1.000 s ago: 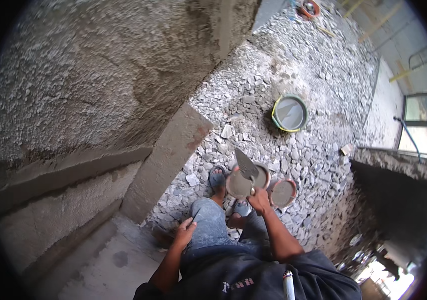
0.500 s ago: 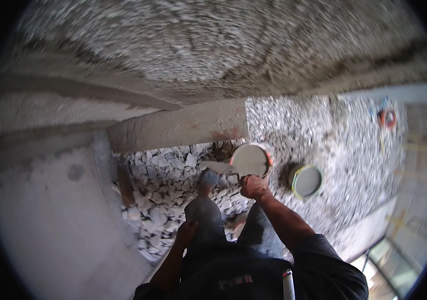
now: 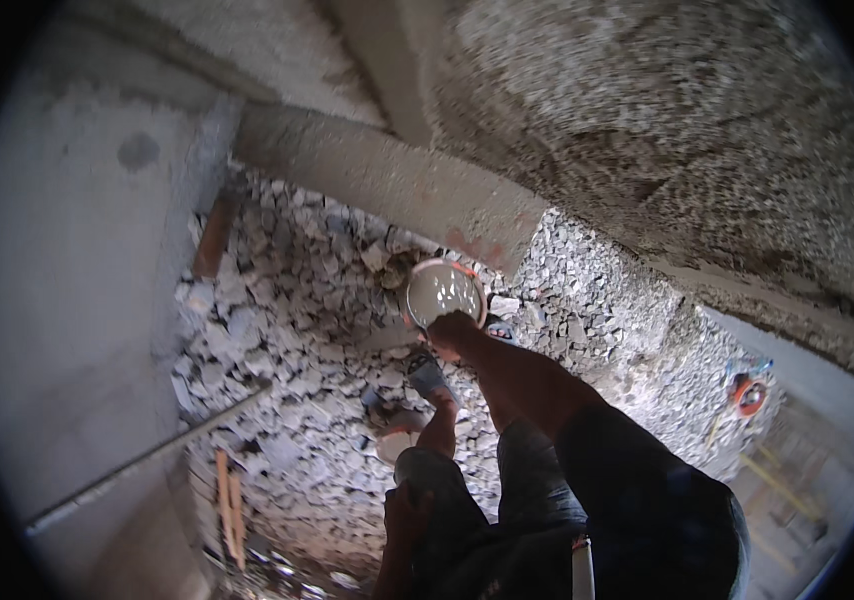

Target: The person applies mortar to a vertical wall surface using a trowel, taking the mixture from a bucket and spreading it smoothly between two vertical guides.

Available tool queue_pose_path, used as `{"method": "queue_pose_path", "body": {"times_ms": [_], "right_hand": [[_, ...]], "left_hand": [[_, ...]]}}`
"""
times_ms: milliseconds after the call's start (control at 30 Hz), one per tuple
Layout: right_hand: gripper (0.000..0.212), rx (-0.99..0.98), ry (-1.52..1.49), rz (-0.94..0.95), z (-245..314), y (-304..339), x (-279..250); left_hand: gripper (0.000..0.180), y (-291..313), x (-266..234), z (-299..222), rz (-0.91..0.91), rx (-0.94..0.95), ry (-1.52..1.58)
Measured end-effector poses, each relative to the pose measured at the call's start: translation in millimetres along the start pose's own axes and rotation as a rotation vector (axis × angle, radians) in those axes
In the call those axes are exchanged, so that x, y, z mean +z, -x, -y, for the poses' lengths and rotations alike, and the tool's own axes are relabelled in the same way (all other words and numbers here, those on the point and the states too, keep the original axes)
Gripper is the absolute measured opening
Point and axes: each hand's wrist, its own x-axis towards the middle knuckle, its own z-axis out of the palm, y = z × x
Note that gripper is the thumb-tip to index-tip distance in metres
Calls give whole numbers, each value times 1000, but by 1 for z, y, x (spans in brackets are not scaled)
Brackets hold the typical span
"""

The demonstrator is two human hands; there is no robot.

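My right hand (image 3: 455, 332) is closed around a trowel at the near edge of a round bucket (image 3: 419, 277) with an orange-marked rim. Wet grey mortar (image 3: 444, 292) glistens inside it. The trowel's blade (image 3: 387, 338) points left, low beside the bucket, and its handle is hidden in my fist. My left hand (image 3: 407, 512) rests on my left knee, holding no visible tool; its fingers are dark but appear laid over the knee. My sandalled left foot (image 3: 427, 375) stands on the rubble just below the blade.
Broken stone (image 3: 287, 350) covers the ground. A concrete beam (image 3: 377, 185) runs behind the bucket, and a rough wall (image 3: 667, 130) rises right. Left are a smooth wall (image 3: 87, 280), a brown board (image 3: 212, 238) and a pole (image 3: 157, 455). An orange round object (image 3: 750, 397) lies far right.
My view has swung round, tilting the beam and wall. My right hand still grips the trowel at the bucket; my left stays on the knee. The second mortar bucket no longer shows.
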Motion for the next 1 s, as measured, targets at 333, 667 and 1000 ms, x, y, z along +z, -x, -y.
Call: {"method": "queue_pose_path", "body": {"times_ms": [333,667,1000], "right_hand": [[22,-110,285,-164,25,-115,78],[20,-150,384,-480,5,-231,23],[27,245,81,-391,-59,-21,124]], "left_hand": [[92,15,190,47,96,-258,196],[75,-47,123,12,193,-343,233],[69,-47,141,3,201,-422,259]]}}
